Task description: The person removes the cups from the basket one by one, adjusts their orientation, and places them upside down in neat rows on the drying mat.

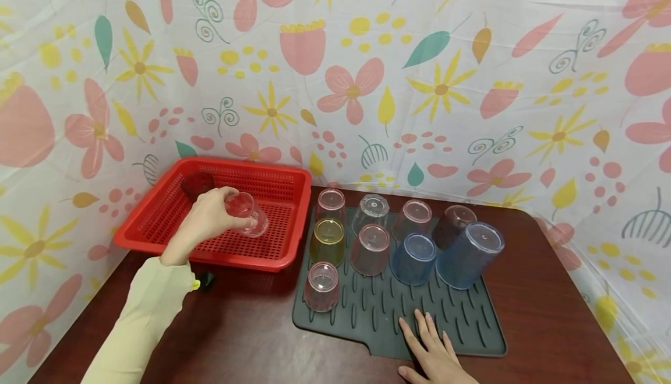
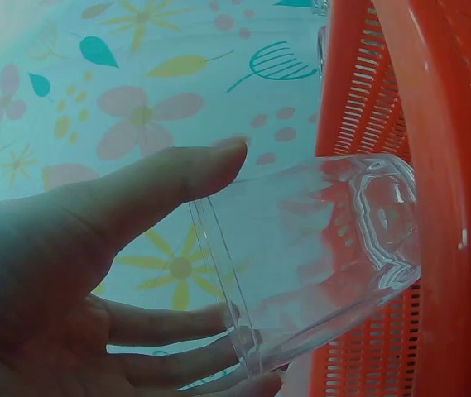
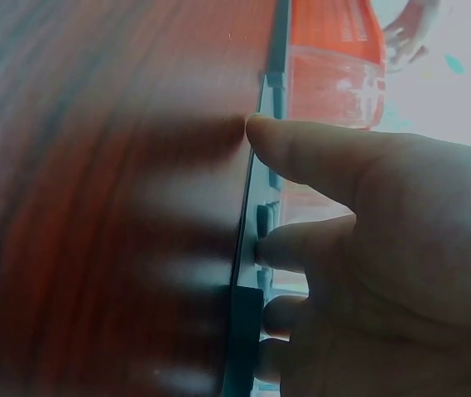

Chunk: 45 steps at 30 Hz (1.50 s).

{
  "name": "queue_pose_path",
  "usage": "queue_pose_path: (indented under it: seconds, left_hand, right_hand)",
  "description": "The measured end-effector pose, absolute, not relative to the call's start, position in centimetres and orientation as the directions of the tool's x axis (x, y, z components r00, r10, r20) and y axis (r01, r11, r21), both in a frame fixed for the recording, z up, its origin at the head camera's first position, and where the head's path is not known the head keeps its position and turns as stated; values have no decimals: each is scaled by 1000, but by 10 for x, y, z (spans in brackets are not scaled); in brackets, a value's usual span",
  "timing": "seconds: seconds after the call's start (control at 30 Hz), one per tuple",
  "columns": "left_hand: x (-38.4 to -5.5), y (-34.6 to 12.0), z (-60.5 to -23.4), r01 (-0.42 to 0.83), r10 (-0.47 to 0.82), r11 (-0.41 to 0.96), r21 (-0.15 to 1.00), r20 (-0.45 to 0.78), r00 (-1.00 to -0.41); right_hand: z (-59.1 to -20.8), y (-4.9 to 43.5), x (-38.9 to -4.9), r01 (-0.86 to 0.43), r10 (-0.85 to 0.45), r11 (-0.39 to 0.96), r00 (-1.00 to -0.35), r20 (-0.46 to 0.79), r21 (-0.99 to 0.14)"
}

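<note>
My left hand point(image 1: 209, 215) pinches a clear drinking glass point(image 2: 301, 256) near its rim, thumb on one side and fingers on the other. The glass is tilted, its thick base pointing down into the red plastic basket point(image 1: 241, 261). A dark red-looking glass point(image 1: 196, 185) lies in the basket's far left corner. My right hand point(image 1: 435, 352) rests with spread, fairly straight fingers on the front edge of the dark grey drying mat point(image 1: 377, 320). In the right wrist view the thumb point(image 3: 281, 149) touches that edge.
Several upturned glasses stand on the mat, among them a small pinkish one point(image 1: 322, 288), a yellow one point(image 1: 327, 243), a short blue one point(image 1: 413, 260) and a tall blue one point(image 1: 468, 257). A small black object point(image 1: 207, 281) lies by the left cuff. Patterned curtain point(image 1: 367, 81) hangs behind.
</note>
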State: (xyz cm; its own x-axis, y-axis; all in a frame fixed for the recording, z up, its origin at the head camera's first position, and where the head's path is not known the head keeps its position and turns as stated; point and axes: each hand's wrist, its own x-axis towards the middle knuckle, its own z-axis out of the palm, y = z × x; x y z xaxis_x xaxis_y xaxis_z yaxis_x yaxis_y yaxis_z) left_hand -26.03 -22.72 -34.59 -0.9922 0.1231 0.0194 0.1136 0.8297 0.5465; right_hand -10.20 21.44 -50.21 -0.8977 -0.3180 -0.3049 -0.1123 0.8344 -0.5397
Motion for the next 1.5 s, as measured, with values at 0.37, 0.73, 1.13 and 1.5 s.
queue_pose_path:
  seconds: [0.37,0.73,1.13,1.5]
  left_hand:
    - [-244,-220,-343,124,116,810,573,51,-992]
    - [-233,-214,-337,129,114,801,584,63,-991]
    - [-225,-208,-333,150,151,754,639,54,-987]
    - [-217,-203,-334,181,188,723,667,62,-980]
  right_hand:
    - [-502,214,-102,-101,-307,838,-900,-311,-536]
    - [-504,215,-101,-109,-312,835,-901,-301,-539]
    - [-502,213,-102,-127,-321,837,-902,-290,-532]
    - [-502,213,-102,-104,-309,837,-900,-306,-537]
